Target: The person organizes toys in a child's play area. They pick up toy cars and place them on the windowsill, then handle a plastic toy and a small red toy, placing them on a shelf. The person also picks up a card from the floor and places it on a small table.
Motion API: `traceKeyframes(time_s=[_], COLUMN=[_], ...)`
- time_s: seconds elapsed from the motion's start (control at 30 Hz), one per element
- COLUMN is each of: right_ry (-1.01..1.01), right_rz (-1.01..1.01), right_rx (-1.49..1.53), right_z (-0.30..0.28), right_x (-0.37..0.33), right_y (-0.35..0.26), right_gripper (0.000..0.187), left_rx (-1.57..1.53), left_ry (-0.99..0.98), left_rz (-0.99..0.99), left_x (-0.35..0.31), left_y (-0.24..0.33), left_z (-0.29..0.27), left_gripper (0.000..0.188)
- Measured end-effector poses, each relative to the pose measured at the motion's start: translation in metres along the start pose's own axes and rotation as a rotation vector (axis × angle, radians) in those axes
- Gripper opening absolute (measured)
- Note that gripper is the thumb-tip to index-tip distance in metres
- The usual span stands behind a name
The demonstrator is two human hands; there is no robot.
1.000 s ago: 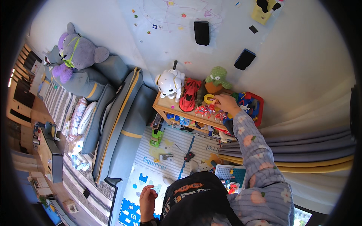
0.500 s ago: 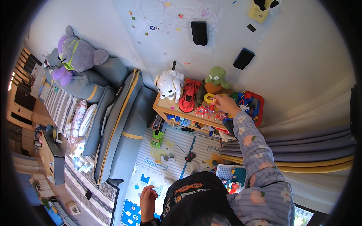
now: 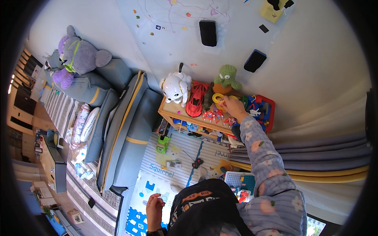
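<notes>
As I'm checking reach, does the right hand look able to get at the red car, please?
Probably yes: the right hand is over the same shelf, and nothing covers the red car.

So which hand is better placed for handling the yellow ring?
Likely your right hand: it's over the wooden shelf, at the yellow ring. Your left hand is low in view, apart from both.

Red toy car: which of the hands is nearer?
Right: the right hand is over the shelf, to the right of the red toy car; the left hand is well away, near the picture's lower edge.
</notes>
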State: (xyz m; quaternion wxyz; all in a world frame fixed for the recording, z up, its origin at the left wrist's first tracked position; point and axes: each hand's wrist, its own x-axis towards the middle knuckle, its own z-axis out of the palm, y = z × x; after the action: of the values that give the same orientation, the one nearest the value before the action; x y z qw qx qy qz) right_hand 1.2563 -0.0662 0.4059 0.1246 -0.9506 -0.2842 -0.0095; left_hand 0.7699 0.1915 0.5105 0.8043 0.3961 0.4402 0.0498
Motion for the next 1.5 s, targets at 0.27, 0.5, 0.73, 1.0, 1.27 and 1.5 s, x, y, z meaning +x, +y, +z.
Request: traceKeyframes(time_s=[0.27, 0.5, 0.73, 1.0, 1.27, 1.5], right_ry=[0.045, 0.122, 0.145, 0.067, -0.068, 0.036], right_rz=[-0.029, -0.013, 0.026, 0.178, 0.063, 0.069], right_rx=[0.059, 0.154, 0.190, 0.495, 0.158, 0.319], right_z=[-0.007, -0.020, -0.027, -0.060, -0.070, -0.082], right_x=[-0.003, -0.021, -0.028, -0.012, 0.010, -0.007], right_y=[-0.004, -0.006, -0.007, 0.005, -0.009, -0.025], right_gripper=[0.034, 0.031, 0.036, 0.042, 0.045, 0.038], left_rx=[0.011, -0.004, 0.012, 0.011, -0.016, -0.023], left_ry=[0.008, 0.019, 0.014, 0.030, -0.009, 0.004], left_rz=[0.010, 0.013, -0.010, 0.003, 0.025, 0.025], left_x=[-0.001, 0.000, 0.002, 0.003, 0.005, 0.005], left_y=[-0.001, 0.001, 0.003, 0.004, 0.004, 0.003], left_z=[-0.001, -0.001, 0.003, -0.001, -0.002, -0.004], left_gripper=[0.018, 0.018, 0.019, 0.019, 0.019, 0.019])
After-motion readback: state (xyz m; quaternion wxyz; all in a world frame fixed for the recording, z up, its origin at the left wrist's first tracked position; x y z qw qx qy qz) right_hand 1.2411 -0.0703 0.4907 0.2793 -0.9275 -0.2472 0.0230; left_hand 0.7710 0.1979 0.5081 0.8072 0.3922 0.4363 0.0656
